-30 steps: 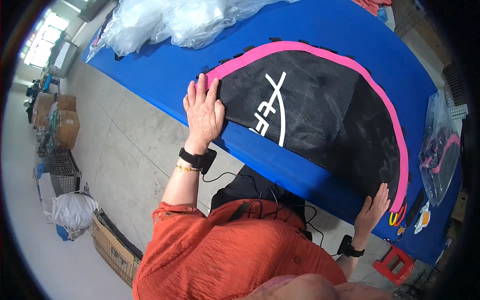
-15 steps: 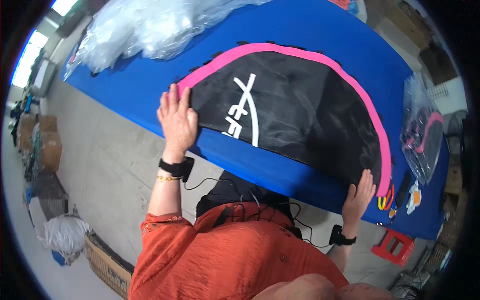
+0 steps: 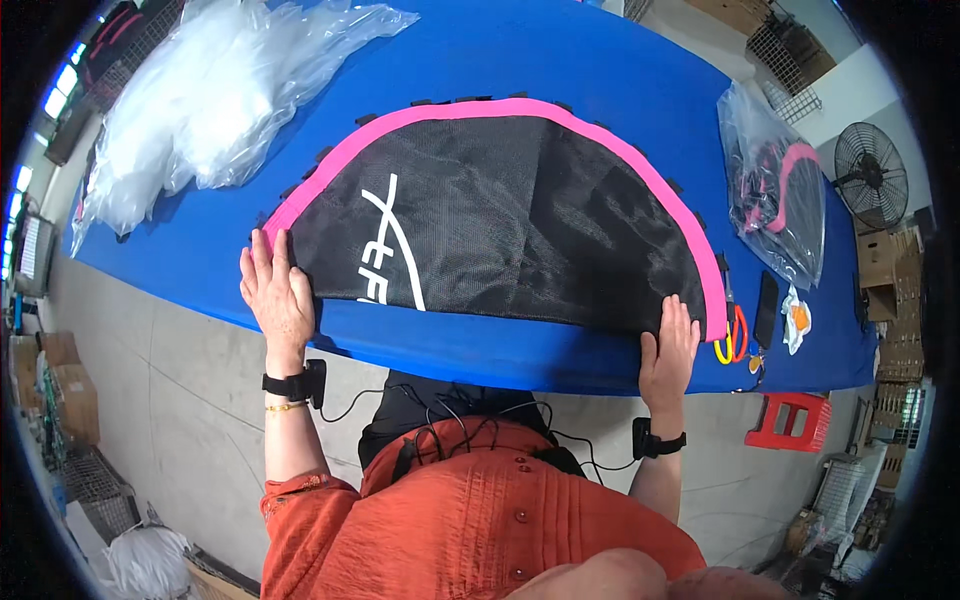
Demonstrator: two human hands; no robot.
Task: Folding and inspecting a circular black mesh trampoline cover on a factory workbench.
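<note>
A black mesh trampoline mat (image 3: pixel 490 220), folded into a half-circle, lies flat with its straight fold toward me. Bright pink trim (image 3: pixel 520 108) runs along its curved edge, and small black tabs stick out beyond it. White lettering marks the mat's left part. My left hand (image 3: pixel 277 292) lies flat with fingers extended at the left corner, on the pink trim. At the right end of the fold, my right hand (image 3: pixel 670 352) rests its outstretched fingers on the black fabric beside the trim. Neither hand grips anything.
Clear plastic bags (image 3: pixel 210 110) are heaped at the far left of the blue-covered table (image 3: pixel 480 355). To the right lie scissors (image 3: pixel 738 335) with red and yellow handles, a dark phone-like slab (image 3: pixel 767 308) and a bagged pink-and-black piece (image 3: pixel 775 190). A red stool (image 3: pixel 788 421) stands below.
My view has shifted and levelled, so the table and mat appear turned and further left. Both hands keep their places at the mat's two corners.
</note>
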